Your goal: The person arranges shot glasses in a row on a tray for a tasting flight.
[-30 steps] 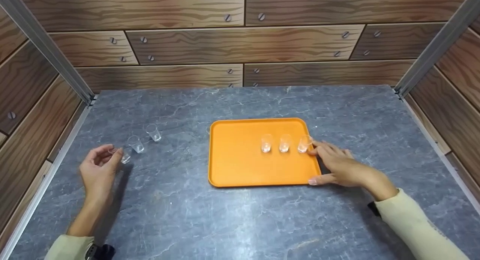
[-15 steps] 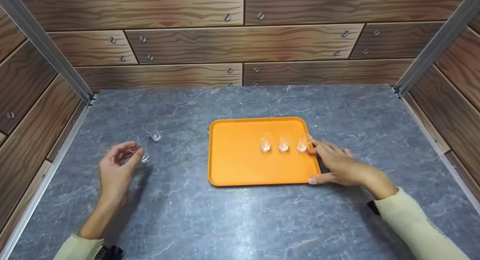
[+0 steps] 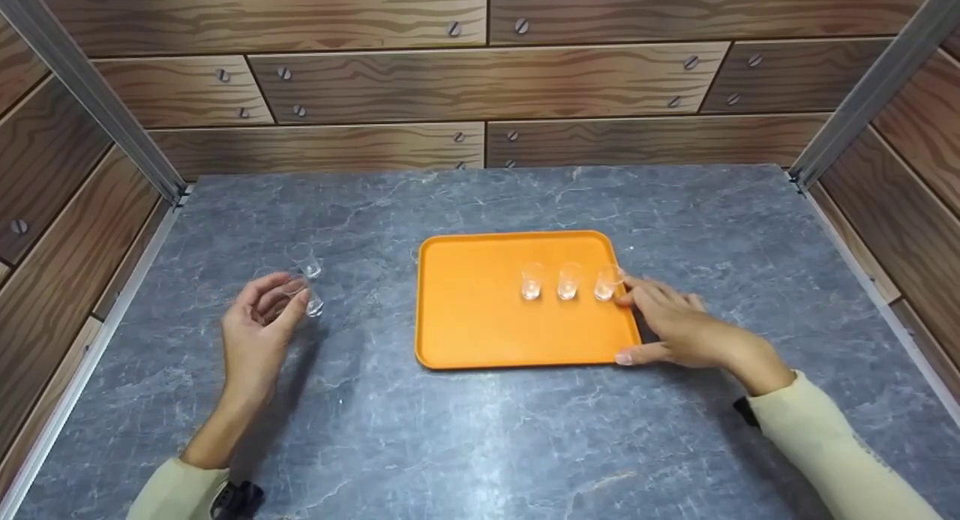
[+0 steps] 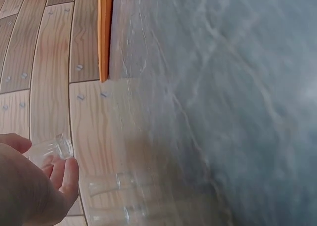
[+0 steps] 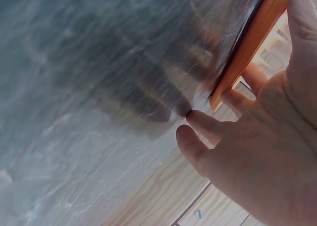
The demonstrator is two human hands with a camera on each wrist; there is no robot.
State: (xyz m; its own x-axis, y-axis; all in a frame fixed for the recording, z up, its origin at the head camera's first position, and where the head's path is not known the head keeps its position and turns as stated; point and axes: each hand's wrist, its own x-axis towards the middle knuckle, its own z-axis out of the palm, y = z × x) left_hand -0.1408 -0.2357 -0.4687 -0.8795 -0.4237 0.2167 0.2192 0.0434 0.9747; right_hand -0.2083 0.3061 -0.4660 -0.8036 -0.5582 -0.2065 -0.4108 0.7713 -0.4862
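My left hand (image 3: 259,321) pinches a small clear shot glass (image 3: 314,307) between thumb and fingers, above the table at the left. The left wrist view shows that shot glass (image 4: 63,145) tilted at the fingertips, with two more glasses, one glass (image 4: 106,184) and another glass (image 4: 116,214), standing on the table beyond. In the head view one of these glasses (image 3: 310,268) shows behind the held one; the other is mostly hidden by my fingers. My right hand (image 3: 675,325) rests at the right edge of an orange tray (image 3: 480,310), fingers fairly straight and spread along its rim (image 5: 255,42).
Three clear shot glasses stand in a row on the tray: a left glass (image 3: 531,282), a middle glass (image 3: 568,282) and a right glass (image 3: 606,284) beside my right fingertips. Wood-patterned walls (image 3: 375,85) enclose the grey marbled table (image 3: 405,445) at the back and sides.
My left hand has moved right with the shot glass, away from where it was at the far left. The right hand and the tray have stayed in place.
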